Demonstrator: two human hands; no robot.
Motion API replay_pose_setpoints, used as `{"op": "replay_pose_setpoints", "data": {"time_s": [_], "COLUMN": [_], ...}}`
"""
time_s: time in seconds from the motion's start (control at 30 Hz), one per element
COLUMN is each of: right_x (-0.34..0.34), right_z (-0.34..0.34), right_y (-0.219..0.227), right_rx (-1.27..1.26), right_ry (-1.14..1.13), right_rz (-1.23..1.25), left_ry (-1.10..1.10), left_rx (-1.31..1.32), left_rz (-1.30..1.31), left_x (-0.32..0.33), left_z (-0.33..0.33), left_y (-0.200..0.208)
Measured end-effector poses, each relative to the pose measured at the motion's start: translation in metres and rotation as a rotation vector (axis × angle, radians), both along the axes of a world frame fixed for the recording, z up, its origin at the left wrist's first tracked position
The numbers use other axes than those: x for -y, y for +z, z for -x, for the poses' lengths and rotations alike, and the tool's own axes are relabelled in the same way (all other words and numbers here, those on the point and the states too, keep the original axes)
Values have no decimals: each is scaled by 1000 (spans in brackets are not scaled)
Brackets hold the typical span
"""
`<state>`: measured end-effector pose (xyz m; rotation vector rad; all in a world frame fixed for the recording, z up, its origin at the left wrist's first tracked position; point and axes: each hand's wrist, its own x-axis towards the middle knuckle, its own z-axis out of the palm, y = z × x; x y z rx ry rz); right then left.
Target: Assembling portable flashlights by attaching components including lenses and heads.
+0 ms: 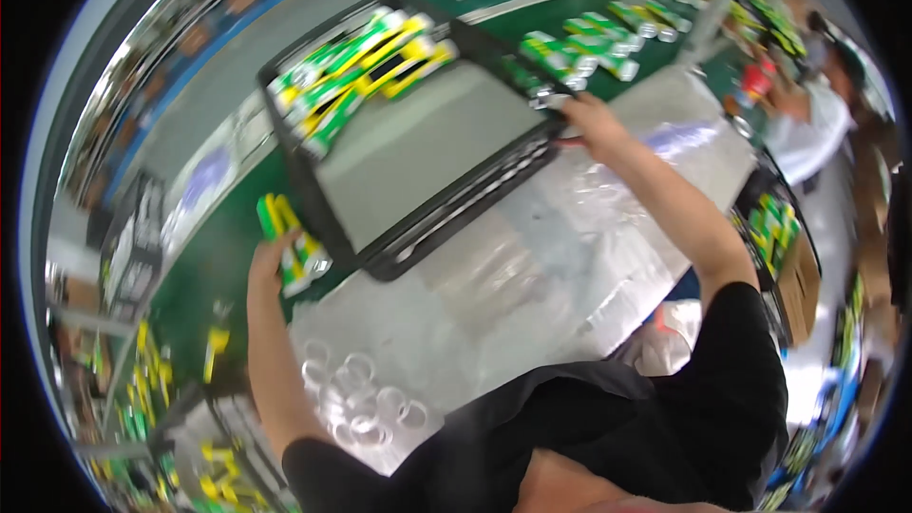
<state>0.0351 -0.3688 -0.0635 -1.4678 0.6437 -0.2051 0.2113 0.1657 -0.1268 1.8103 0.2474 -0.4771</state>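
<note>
Left hand (273,255) out at the near-left side of the bin, fingers curled closed round green-and-yellow packs (302,258); exact count blurred. Packs sit low over the green part of the counter (195,275), just beside the bin's left wall.

Right hand (591,123) at the far side, by the right rim of the black bin (356,214). Fingers bent; cannot tell whether they have hold of the rim, a pack end or nothing.

Bin lies askew, partly over the pale sheet (456,323). Inside, a pile (366,66) crowds the far-left end, packs overlapping at slants; the near part of its grey floor is bare. Beyond the right rim, a loose row (598,43) of similar packs. Clear rings (356,404) scattered on the sheet, near the left forearm.

Handling, my judgement: keep the left grip light but square, so packs don't fan out or crease. Lift clear of the bin wall before crossing it. Bare floor gives room to lay packs flat, all facing one way; dropping them on the slanted pile invites a slide. A steadying touch at the right rim would help. Keep the left sleeve (328,475) off the rings.
</note>
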Motion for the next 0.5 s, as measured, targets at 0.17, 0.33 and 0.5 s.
{"op": "replay_pose_setpoints", "data": {"time_s": [0.17,0.33,0.5], "right_x": [8,10,12], "right_z": [4,-2,-1], "right_y": [9,10,17], "right_rx": [-96,-102,-51], "right_ry": [-89,-121,2], "right_rz": [19,37,8], "left_ry": [-163,-111,-390], "left_rx": [763,858,856], "left_rz": [-847,-257,-230], "left_x": [9,57,113], "left_z": [-4,50,132], "left_y": [6,47,89]}}
